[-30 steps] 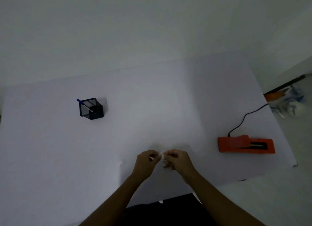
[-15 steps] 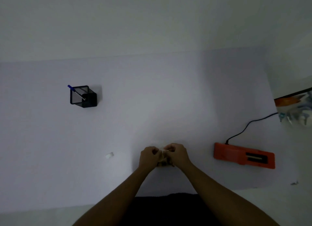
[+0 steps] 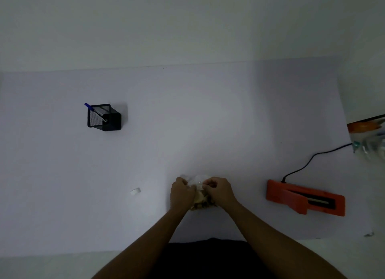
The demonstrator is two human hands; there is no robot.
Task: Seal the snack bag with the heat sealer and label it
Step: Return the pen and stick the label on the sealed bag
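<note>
- The left hand (image 3: 182, 192) and right hand (image 3: 218, 192) both gripped the snack bag (image 3: 199, 198), fingers curled on its clear top, at the near middle of the table (image 3: 187, 122).
- To my eye they were gathering the mouth. It would be best to flatten it, press the air out and keep the pieces below the seam line.
- The orange heat sealer (image 3: 300, 197) lay well apart to the right, with its cord (image 3: 308, 162) trailing off.
- The bag held tan pieces, bunched low.
- A black mesh holder (image 3: 104, 118) at the far left held one blue-capped pen (image 3: 89, 106).
- A small white slip (image 3: 135, 191), maybe the label, lay left of the hands.
</note>
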